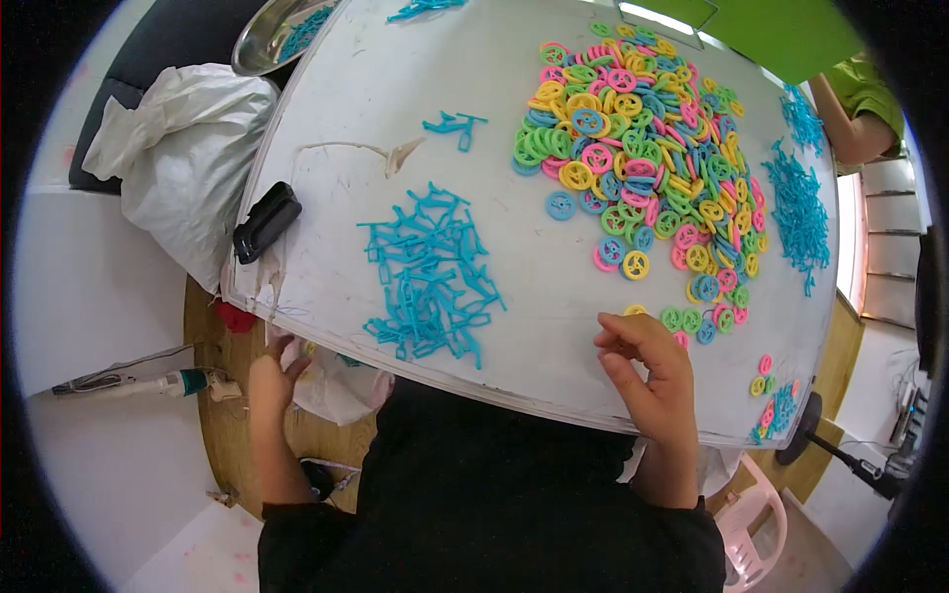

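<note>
My right hand [652, 376] hovers over the near edge of the white table, fingers curled and thumb slightly apart, with nothing visible between them. Just beyond its fingertips lies a yellow toy wheel [634, 310], at the near end of a large heap of pink, green, yellow and blue plastic wheels [643, 148]. My left hand [281, 370] is beside the table's front left edge, above a white bag [341, 387]. Its thumb is spread from the fingers, and no held thing shows. Between the hands, farther in, lies a loose pile of blue plastic frame-like parts [432, 277].
A black stapler-like object [267, 222] lies at the left edge. A few blue parts [457, 128] lie farther back; more blue parts [799, 217] line the right side. A metal bowl [259, 44] stands far left. Another person's arm [848, 124] reaches in at right.
</note>
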`<state>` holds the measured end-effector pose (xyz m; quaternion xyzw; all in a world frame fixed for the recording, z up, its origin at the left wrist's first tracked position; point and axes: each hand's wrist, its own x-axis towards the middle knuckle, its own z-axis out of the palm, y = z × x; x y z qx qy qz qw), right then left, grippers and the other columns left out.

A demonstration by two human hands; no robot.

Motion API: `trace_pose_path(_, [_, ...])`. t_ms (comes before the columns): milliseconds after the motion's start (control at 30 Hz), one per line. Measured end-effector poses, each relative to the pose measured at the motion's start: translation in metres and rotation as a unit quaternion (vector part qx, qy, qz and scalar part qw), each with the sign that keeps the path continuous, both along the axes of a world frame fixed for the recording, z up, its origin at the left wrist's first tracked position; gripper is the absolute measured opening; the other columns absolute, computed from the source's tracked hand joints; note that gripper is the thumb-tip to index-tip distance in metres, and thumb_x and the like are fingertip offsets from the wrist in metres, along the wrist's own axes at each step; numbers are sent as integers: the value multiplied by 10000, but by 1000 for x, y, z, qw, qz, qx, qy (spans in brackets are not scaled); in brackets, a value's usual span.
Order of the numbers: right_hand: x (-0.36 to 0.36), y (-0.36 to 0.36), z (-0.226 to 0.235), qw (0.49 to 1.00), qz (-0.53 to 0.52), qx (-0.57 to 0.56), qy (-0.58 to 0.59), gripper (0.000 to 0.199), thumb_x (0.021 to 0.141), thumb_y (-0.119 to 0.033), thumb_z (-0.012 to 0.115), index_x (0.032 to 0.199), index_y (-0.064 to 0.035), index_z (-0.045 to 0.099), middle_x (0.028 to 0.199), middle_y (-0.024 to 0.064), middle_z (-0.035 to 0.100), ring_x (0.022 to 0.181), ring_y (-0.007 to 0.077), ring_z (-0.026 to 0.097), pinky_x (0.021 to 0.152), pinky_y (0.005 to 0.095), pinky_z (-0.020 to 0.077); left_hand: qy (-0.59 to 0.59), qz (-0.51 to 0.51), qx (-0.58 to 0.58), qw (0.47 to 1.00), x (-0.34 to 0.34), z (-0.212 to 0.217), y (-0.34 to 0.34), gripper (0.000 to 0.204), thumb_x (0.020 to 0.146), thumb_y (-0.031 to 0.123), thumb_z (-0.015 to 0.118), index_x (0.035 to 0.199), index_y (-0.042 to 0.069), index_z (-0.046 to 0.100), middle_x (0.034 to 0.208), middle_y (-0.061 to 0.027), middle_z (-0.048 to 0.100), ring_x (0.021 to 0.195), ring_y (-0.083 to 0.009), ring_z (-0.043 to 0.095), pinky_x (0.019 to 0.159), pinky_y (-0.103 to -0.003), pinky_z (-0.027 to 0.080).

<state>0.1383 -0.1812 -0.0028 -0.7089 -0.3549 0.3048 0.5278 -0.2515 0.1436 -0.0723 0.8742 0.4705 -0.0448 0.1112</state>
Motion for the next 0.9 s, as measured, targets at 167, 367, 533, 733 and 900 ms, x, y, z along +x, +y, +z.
trace_pose_path(167, [2, -3, 14, 995, -32, -40, -89, 358, 841, 65, 640, 1193, 1, 649, 901, 69, 632, 806, 136, 609, 717, 246, 483, 59, -26, -100, 993, 74, 41, -27, 339, 823, 261, 759, 1058, 22, 703, 965, -208, 711, 926, -345, 697, 783, -423, 537])
trace_pose_path(367, [8, -13, 5, 976, -108, -80, -169, 291, 837, 15, 698, 1124, -31, 674, 829, 57, 634, 674, 144, 596, 558, 251, 453, -229, -395, -483, 747, 192, 148, -28, 213, 858, 174, 709, 1037, 61, 729, 893, -123, 728, 843, -294, 702, 764, -369, 539])
trace_pose_path(533, [3, -14, 17, 974, -105, -75, -185, 273, 834, 34, 685, 1101, -16, 677, 811, 57, 620, 658, 131, 558, 561, 245, 433, -284, -346, 32, 893, 316, 113, 0, 340, 833, 107, 696, 1170, 80, 658, 1139, -127, 670, 1075, -337, 613, 914, -416, 486])
trace_pose_path(733, [4, -30, 15, 971, -134, -78, -180, 270, 823, 56, 674, 1087, 1, 682, 800, 61, 614, 650, 124, 533, 578, 246, 426, -128, -328, 88, 932, 352, 72, 27, 252, 822, 171, 711, 1042, 50, 686, 1049, -140, 679, 984, -339, 634, 848, -435, 501])
trace_pose_path(900, [4, -33, 6, 972, -134, -76, -176, 272, 817, 57, 678, 1083, 1, 687, 797, 66, 614, 656, 128, 546, 578, 247, 429, -153, -284, -49, 945, 344, 72, 32, 163, 828, 145, 709, 902, 7, 664, 883, -104, 684, 798, -253, 649, 752, -360, 510])
